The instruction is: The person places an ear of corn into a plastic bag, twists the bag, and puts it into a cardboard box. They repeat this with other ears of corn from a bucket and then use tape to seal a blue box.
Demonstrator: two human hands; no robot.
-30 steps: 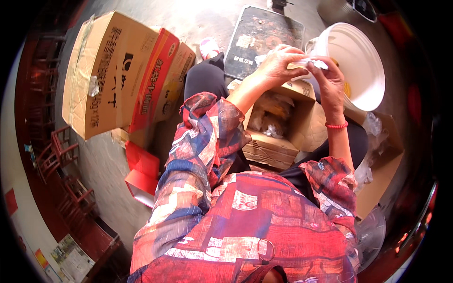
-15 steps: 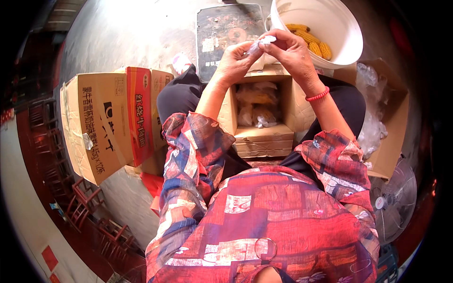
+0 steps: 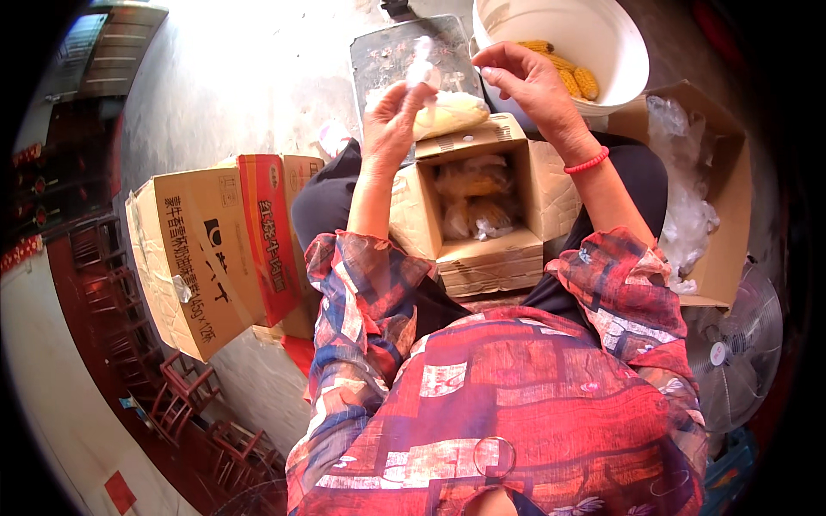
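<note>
My left hand [image 3: 391, 120] grips a corn cob in a clear plastic wrap [image 3: 447, 112], holding it over the open cardboard box [image 3: 490, 258] that rests between my knees. Twisted plastic sticks up from the wrap above my fingers. My right hand [image 3: 527, 82] hovers just right of the cob with fingers spread, holding nothing. The box holds several more wrapped cobs [image 3: 475, 202]. A large white bowl [image 3: 607, 73] beyond my right hand contains yellow unwrapped cobs [image 3: 568, 73].
A closed tan and red carton [image 3: 215, 254] lies on the floor at my left. A second open carton [image 3: 718, 185] with crumpled clear plastic stands at my right. A grey metal tray [image 3: 387, 56] lies ahead, a floor fan [image 3: 736, 353] at lower right.
My head has tilted, shifting the scene. Both hands were pinched together on the wrap's top; now my right hand has let go and drawn away, and the cob stays in my left.
</note>
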